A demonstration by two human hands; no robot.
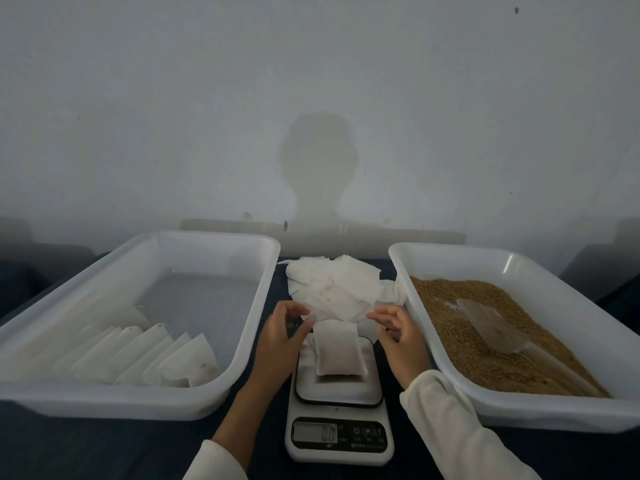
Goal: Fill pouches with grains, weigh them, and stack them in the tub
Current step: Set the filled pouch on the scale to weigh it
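Little can be read here. The scale (338, 407) has a grey display (314, 432) on its front panel, but its digits are too blurred to make out. Right of the display sit a power symbol (356, 430) and two button letters that look like "M" (368, 431) and "T" (379, 431). The small print beneath them is illegible.

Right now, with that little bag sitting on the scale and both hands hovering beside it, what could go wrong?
The filled pouch stands on the scale with neither the left hand nor the right hand clearly gripping it; it might topple and spill. The left fingertips look very near its top edge, which could skew the reading. The display is too blurred to read. The loose empty pouches behind could slide onto the platform.
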